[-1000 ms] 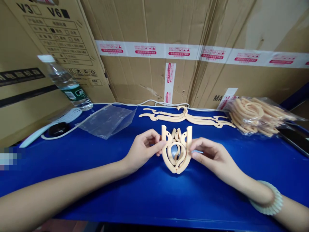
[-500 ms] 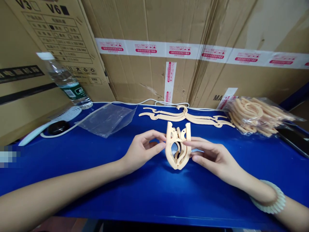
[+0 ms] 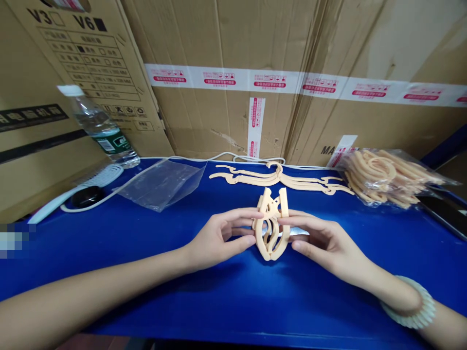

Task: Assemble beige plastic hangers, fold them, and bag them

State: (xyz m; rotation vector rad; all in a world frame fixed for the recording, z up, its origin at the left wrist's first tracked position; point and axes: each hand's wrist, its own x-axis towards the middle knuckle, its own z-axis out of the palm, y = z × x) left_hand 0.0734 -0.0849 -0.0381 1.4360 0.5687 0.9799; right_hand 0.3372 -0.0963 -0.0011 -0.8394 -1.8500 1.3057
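Observation:
A cream plastic folding hanger stands folded into a narrow upright bundle on the blue table. My left hand presses its left side with thumb and fingertips. From the other side my right hand pinches it, fingers reaching over the top. A pale bead bracelet circles my right wrist. Behind the bundle lie unfolded hangers spread flat across the table.
A clear plastic bag lies at the back left. Beside it are a water bottle, a white fan with cable and a black object. A bag of hangers sits back right. Cardboard boxes wall the rear.
The hanger's two arms have been squeezed closer together, from a wide heart shape to a narrow bundle. Both hands have closed in on it.

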